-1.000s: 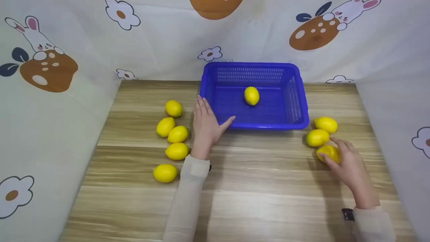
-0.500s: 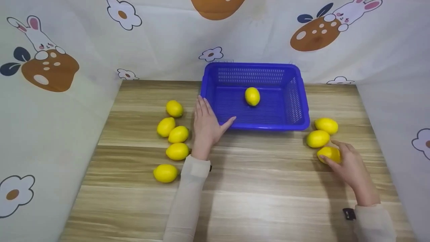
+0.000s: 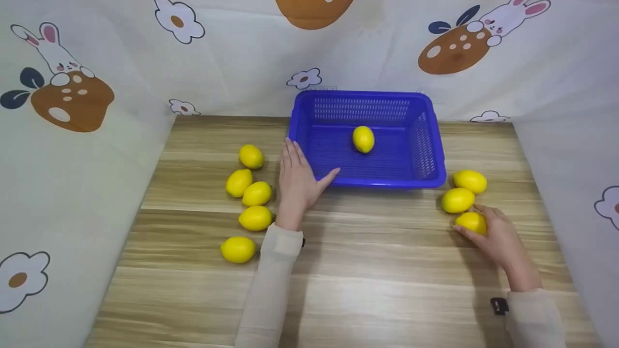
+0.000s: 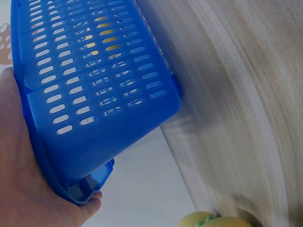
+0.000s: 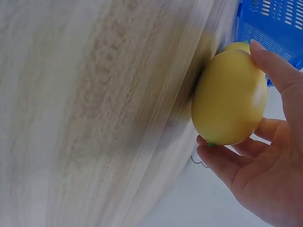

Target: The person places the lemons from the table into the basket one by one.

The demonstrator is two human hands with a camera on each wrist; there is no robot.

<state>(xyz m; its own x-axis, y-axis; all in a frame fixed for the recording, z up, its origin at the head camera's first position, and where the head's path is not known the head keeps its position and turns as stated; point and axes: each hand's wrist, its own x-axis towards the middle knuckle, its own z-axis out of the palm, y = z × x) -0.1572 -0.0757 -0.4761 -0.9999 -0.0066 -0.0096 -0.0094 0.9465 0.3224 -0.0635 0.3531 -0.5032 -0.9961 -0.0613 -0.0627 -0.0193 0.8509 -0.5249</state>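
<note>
Right hand (image 3: 500, 238) holds a lemon (image 3: 472, 222) in its curled grip; left hand (image 3: 297, 183) (fingers straight) touches the basket (image 3: 387, 183).

No words, numbers or labels can be read.

Nine lemons (image 3: 363, 139). One basket (image 3: 387, 182). Two hands (image 3: 297, 182). Two sleeves (image 3: 271, 285). Two printed rabbits (image 3: 55, 50). Wrist cameras (image 3: 499, 306) probably two, left mostly hidden.

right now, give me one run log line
left grip: touches basket rim | right grip: holds lemon | inside: one lemon | table left: five lemons | table right: two other lemons
</note>
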